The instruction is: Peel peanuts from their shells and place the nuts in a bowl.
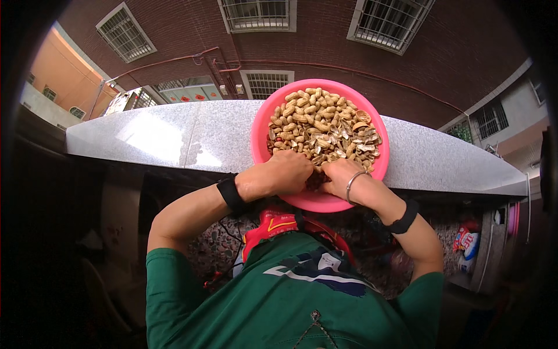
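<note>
A round pink plastic basin [260, 144] holds whole peanuts in their shells [301, 118] at the back and left, and split, emptied shells [366, 146] at the right. Shelled reddish kernels [317, 179] lie low at the near side. Over the near left part of the basin is my left hand [293, 171], its fingers curled in. My right hand [342, 175], with a metal bangle at the wrist, meets it from the right. A peanut seems pinched between the two hands, mostly covered by the fingers.
The basin stands on a speckled grey stone ledge [226, 135], overhanging its near edge. Beyond is a dark brick building with barred windows [259, 15]. Below the ledge at the right lie plastic packages [466, 244] beside a wooden frame.
</note>
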Motion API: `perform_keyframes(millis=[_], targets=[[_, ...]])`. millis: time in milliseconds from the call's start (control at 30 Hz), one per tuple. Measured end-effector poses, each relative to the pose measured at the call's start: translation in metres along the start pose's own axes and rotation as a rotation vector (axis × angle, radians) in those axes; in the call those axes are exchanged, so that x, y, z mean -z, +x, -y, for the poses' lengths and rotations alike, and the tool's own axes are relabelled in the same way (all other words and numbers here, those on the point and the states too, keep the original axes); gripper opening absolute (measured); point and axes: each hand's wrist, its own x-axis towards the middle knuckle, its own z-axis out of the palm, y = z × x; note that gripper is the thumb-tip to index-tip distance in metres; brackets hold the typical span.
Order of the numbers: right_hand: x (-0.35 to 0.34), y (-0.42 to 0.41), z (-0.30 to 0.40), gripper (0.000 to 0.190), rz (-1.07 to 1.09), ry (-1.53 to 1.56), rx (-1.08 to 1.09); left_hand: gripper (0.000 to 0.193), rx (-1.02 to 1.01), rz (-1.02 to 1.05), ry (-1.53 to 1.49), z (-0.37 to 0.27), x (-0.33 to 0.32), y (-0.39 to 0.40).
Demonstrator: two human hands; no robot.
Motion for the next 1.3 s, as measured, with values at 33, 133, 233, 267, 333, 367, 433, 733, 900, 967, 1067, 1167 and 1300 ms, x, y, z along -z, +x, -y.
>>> perform_keyframes(millis=[33,133,233,267,333,367,433,733,900,967,1067,1167,1300], targets=[[0.000,0.000,-0.001,0.031,-0.001,-0.001,0.002,0.023,0.002,-0.001,0.001,0.000,-0.002,0.000],[0.002,0.001,-0.003,0.031,-0.002,0.178,-0.003,0.024,0.039,-0.023,-0.028,0.003,-0.009,0.002],[0.004,0.002,-0.003,0.034,-0.044,0.357,0.013,0.026,0.025,-0.029,-0.082,0.004,-0.009,0.003],[0.001,0.005,-0.005,0.035,-0.032,0.364,0.015,0.027,-0.006,-0.021,-0.142,0.003,-0.008,0.003],[-0.001,0.008,-0.005,0.038,-0.020,0.371,0.018,0.028,-0.036,-0.013,-0.202,0.003,-0.009,0.004],[-0.001,0.008,-0.005,0.040,-0.024,0.561,0.020,0.029,-0.045,-0.047,-0.259,0.004,-0.010,0.005],[-0.002,0.008,-0.005,0.043,-0.027,0.751,0.022,0.030,-0.054,-0.082,-0.317,0.003,-0.011,0.007],[0.017,0.004,-0.014,0.036,0.140,1.330,-0.063,0.014,0.004,0.032,-1.342,0.025,-0.005,0.006],[0.028,-0.009,-0.014,0.032,0.083,1.560,-0.058,0.015,-0.005,0.013,-1.673,0.032,-0.008,0.006],[0.026,-0.011,-0.015,0.030,0.040,1.683,-0.061,0.018,0.004,0.023,-1.783,0.032,-0.006,0.004],[0.026,-0.015,-0.016,0.032,0.027,1.637,-0.063,0.022,0.056,0.041,-1.780,0.031,-0.001,0.006],[0.027,-0.017,-0.019,0.031,0.056,1.624,-0.079,0.021,0.048,0.063,-1.807,0.029,0.000,0.006],[0.026,-0.015,-0.017,0.031,0.081,1.477,-0.078,0.021,-0.036,0.014,-1.629,0.033,-0.010,0.009]])
